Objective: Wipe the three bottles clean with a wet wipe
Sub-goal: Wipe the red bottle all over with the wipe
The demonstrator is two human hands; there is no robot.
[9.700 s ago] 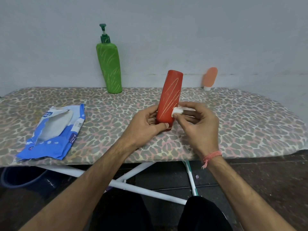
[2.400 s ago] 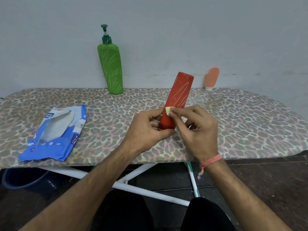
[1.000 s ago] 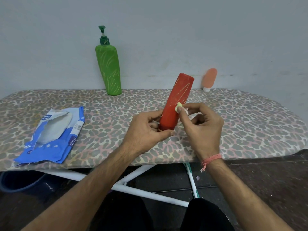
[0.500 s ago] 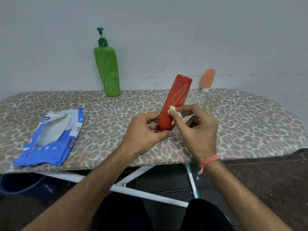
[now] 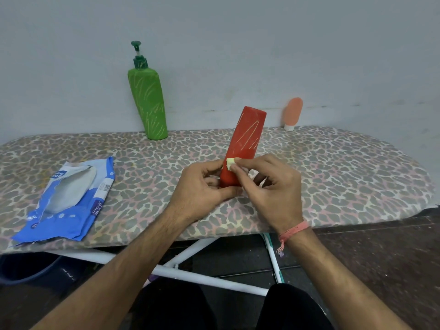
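Where half a second ago the wad sat a touch higher, the wet wipe (image 5: 230,163) now presses low on the red bottle (image 5: 243,144), pinched in the right hand (image 5: 273,186) fingertips. Left hand (image 5: 202,189) still clenches the bottle's base, bottle tilted right on the leopard-print ironing board (image 5: 333,167). Green pump bottle (image 5: 147,103) and small peach bottle (image 5: 294,113) stand by the grey wall (image 5: 238,44); blue wipes pack (image 5: 69,198) lies left.

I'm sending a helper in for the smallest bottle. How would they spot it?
On the leopard-print ironing board, look along the far edge by the wall. The small peach bottle leans there, right of the red bottle, cap-down; it alone is pale and unmarked.
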